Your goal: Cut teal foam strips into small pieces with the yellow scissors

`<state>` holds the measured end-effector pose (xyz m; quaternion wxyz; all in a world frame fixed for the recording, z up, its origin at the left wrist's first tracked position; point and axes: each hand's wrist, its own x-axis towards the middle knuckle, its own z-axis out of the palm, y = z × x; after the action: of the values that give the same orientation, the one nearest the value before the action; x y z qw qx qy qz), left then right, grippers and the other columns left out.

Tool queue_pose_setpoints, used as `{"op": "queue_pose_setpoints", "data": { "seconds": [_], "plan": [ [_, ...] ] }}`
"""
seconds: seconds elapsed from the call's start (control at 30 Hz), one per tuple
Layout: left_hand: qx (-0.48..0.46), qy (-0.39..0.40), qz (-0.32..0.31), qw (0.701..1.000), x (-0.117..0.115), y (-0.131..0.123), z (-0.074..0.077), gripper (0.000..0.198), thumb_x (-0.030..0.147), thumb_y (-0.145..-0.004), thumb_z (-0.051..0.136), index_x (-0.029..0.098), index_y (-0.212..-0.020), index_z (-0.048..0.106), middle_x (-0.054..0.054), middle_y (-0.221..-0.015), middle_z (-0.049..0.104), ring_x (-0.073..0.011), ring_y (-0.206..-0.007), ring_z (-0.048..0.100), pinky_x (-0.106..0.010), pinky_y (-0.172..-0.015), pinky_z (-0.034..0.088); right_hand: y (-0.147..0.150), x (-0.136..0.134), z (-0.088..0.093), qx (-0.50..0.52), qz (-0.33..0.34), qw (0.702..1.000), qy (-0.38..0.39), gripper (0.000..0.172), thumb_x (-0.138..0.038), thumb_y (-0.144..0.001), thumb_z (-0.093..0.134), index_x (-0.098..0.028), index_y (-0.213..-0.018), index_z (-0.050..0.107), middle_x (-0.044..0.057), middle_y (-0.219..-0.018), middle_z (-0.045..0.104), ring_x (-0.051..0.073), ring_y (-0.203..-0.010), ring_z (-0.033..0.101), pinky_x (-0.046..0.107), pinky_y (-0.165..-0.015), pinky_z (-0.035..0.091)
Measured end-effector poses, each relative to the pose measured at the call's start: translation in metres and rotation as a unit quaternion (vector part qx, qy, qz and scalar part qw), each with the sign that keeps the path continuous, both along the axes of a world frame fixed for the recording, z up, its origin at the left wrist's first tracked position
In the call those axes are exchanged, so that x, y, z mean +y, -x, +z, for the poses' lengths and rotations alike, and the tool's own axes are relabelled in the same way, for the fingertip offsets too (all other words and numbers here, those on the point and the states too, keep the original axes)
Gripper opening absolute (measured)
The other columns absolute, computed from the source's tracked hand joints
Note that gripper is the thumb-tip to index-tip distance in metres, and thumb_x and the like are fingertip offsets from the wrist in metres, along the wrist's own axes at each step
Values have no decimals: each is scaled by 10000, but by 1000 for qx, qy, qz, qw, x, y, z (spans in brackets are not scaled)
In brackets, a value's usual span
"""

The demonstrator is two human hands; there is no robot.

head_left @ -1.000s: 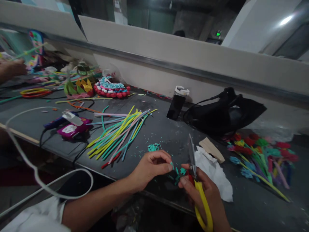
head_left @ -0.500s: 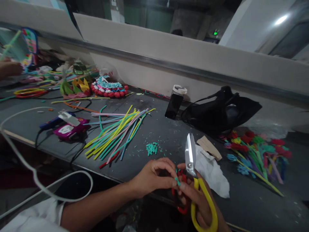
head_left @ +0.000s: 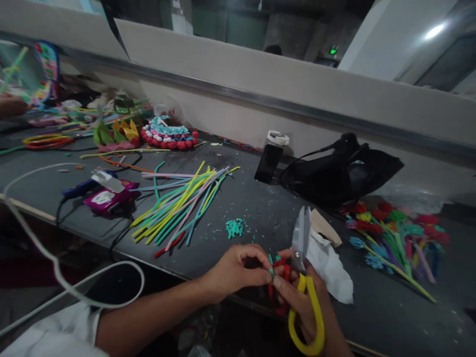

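My left hand [head_left: 243,270] pinches a small green piece [head_left: 271,271], apparently of fuzzy stem, between thumb and fingertips. Against it my right hand [head_left: 303,302] brings its thumb and fingers close, while carrying scissors [head_left: 300,238] with yellow handles. The blades point up and the yellow loop hangs below the hand. Beside the fingers shows something red [head_left: 280,277], partly hidden, whose kind I cannot make out. On the table just beyond my hands lies a small heap of short green cuttings [head_left: 234,228], with loose bits scattered around.
A fan of coloured pipe cleaners [head_left: 182,206] lies left of the heap. Further left are a purple glue-gun-like device [head_left: 109,196] and a white cable [head_left: 55,272]. A phone [head_left: 268,162], a black bag [head_left: 334,173], white tissue [head_left: 330,267] and craft flowers [head_left: 401,233] lie right. Another person's hand [head_left: 13,105] is far left.
The scissors in my right hand have tilted, their blades leaning further right and the yellow loop shifting left. The green piece stays between my fingertips, slightly turned.
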<state>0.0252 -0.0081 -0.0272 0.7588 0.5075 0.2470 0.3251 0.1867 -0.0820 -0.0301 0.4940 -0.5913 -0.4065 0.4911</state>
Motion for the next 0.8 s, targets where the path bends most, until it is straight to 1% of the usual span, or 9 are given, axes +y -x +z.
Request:
{"op": "queue_pose_setpoints", "data": {
  "seconds": [0.1,0.2,0.27,0.37,0.47,0.5,0.6,0.7,0.8],
  "plan": [
    [8,75,28,997,-4,-4,-2,219,307,-633,821,137,-712,706,-9,-742,613,-117,-716,538,-225,-688,411,-2,0,-1,-150,-47,986,-49,411,-371,-740,704,-208,-1066,514,-24,-688,638,126,-498,593,238,-470,511],
    [16,103,53,993,-6,-6,-3,253,309,-596,838,129,-706,698,-1,-710,622,-106,-684,537,-213,-666,407,1,0,0,-298,-78,940,-146,292,-332,-765,648,-205,-1016,571,2,-730,670,143,-564,640,260,-562,545],
    [24,107,63,992,-7,-6,-4,266,304,-586,841,124,-710,691,9,-663,616,-94,-638,528,-208,-638,401,4,0,2,-359,-88,909,-193,231,-307,-787,616,-209,-993,580,-4,-717,675,135,-560,646,242,-569,548],
    [26,115,62,991,-9,-7,-7,273,302,-598,827,122,-743,681,13,-622,610,-89,-583,520,-210,-595,399,8,-1,3,-402,-99,879,-236,158,-282,-823,574,-213,-965,568,-18,-697,681,117,-530,647,204,-540,547],
    [33,110,62,991,-10,-8,-7,254,294,-615,805,120,-742,670,17,-587,593,-85,-543,508,-207,-558,387,8,-3,-1,-443,-98,852,-259,149,-268,-842,568,-213,-980,571,-5,-764,700,118,-561,667,201,-562,552],
    [37,104,65,992,-10,-8,-5,239,286,-617,797,119,-731,669,21,-572,582,-82,-532,501,-205,-548,381,7,-4,-3,-450,-94,848,-264,163,-266,-848,569,-212,-1001,571,-3,-782,702,119,-572,671,204,-573,553],
    [47,81,83,992,-5,-4,2,171,246,-634,762,118,-710,677,27,-568,571,-73,-519,485,-197,-541,373,1,-4,-9,-452,-73,850,-261,215,-270,-864,582,-212,-1070,566,-6,-793,700,128,-616,683,209,-603,552],
    [48,48,124,990,7,3,10,112,213,-660,731,125,-715,687,28,-591,580,-68,-535,482,-194,-565,388,-11,-3,-11,-482,-50,834,-266,235,-258,-864,590,-219,-1096,589,15,-870,702,149,-716,691,231,-664,551],
    [43,19,162,986,21,12,16,99,213,-679,723,135,-731,692,21,-629,596,-76,-570,490,-194,-576,399,-25,-1,-13,-529,8,806,-266,301,-193,-848,563,-236,-1146,587,29,-972,699,179,-871,682,277,-774,544]
  ]
}}
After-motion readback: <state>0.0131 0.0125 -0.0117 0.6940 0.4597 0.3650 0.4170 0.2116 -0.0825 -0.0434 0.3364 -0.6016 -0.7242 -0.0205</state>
